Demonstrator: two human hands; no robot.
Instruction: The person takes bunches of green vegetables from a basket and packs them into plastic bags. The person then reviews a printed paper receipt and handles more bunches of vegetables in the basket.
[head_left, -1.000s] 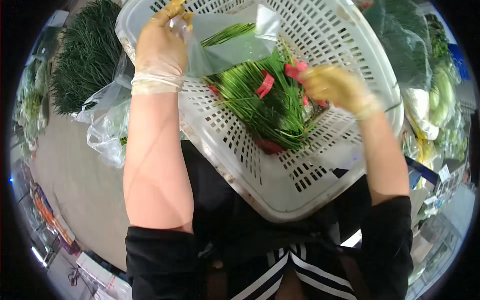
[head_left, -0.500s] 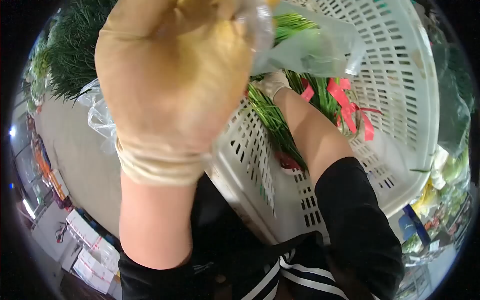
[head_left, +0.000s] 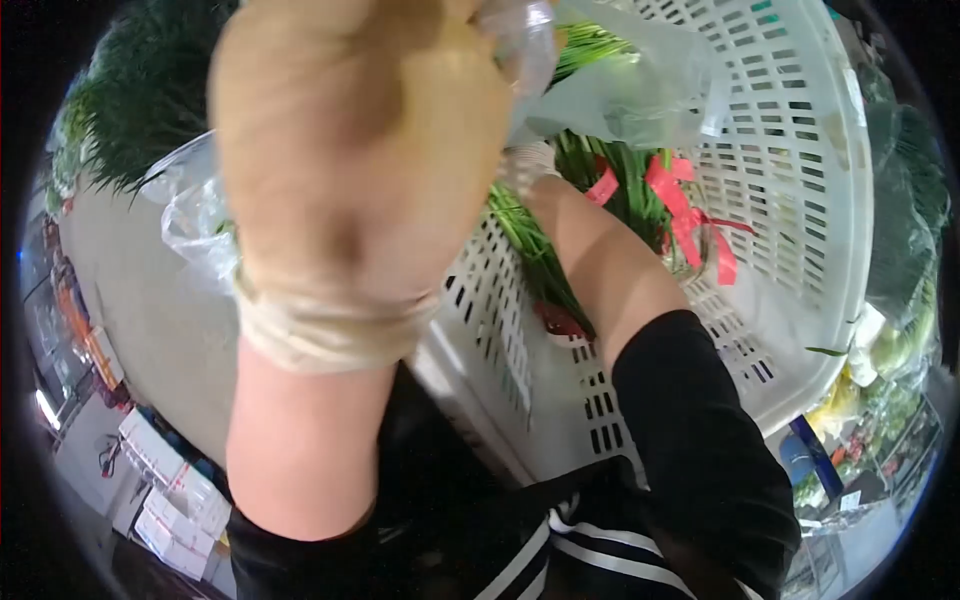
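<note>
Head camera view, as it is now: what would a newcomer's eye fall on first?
Probably the gloved left hand, large and blurred in the upper left of centre. Next would likely come the bright red tape right of centre, standing out against the greens in the white basket. Above them, a see-through bag shows more greens inside.

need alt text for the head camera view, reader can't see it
A blurred, gloved left hand looms close to the camera, beside a clear plastic bag over a white perforated basket. The gloved right hand, mostly hidden, is down in the basket among green stem bundles and red bands.
</note>
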